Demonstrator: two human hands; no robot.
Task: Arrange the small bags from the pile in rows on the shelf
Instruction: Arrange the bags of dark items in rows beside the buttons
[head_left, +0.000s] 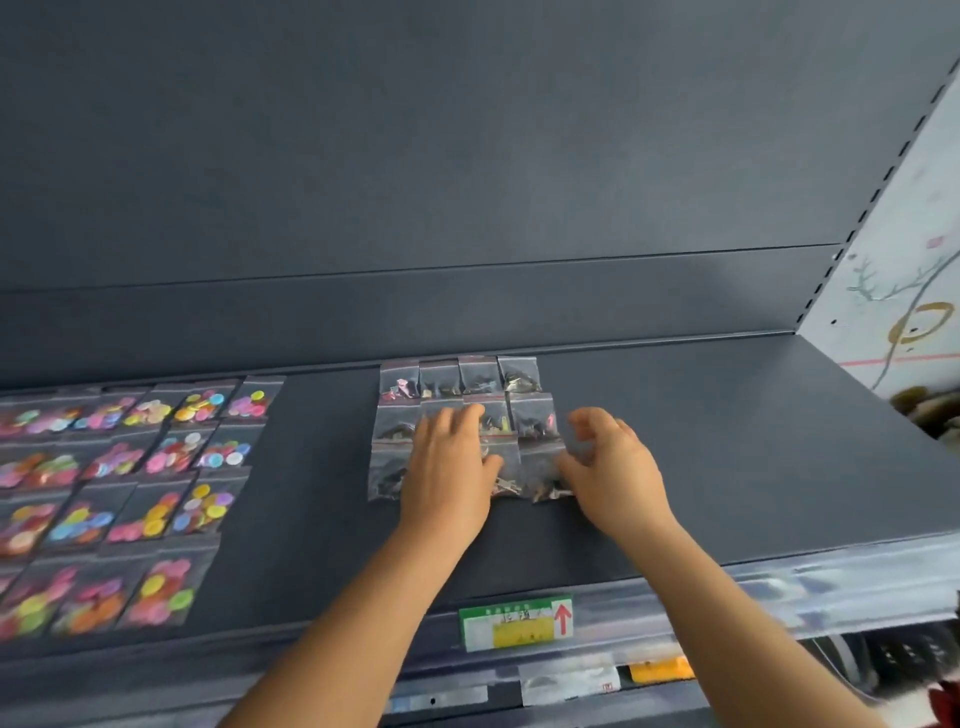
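Now, left fingers: I see the fingers (457, 423) of my left hand (451, 470) straight and spread, lying flat on the small bags of dark bits (462, 423), thumb out to the right; they curl round nothing.
Right fingers: my right hand (613, 467) has its fingers (589, 421) curled over a clear bag (579, 441) at the right edge of the group; the motion blur there keeps me from telling whether they really pinch it.
Bags under the hands: clear zip bags with dark contents lie in three rows, four across in the back row, edges touching or overlapping, at the middle of the shelf (727, 441), close to its back wall.
Left of them: bags of coloured buttons (156, 467) lie in several rows, well apart from the dark ones.
Shelf front: a green and yellow price label (517, 623) with a red arrow sits in the clear strip on the front edge, between my two forearms.
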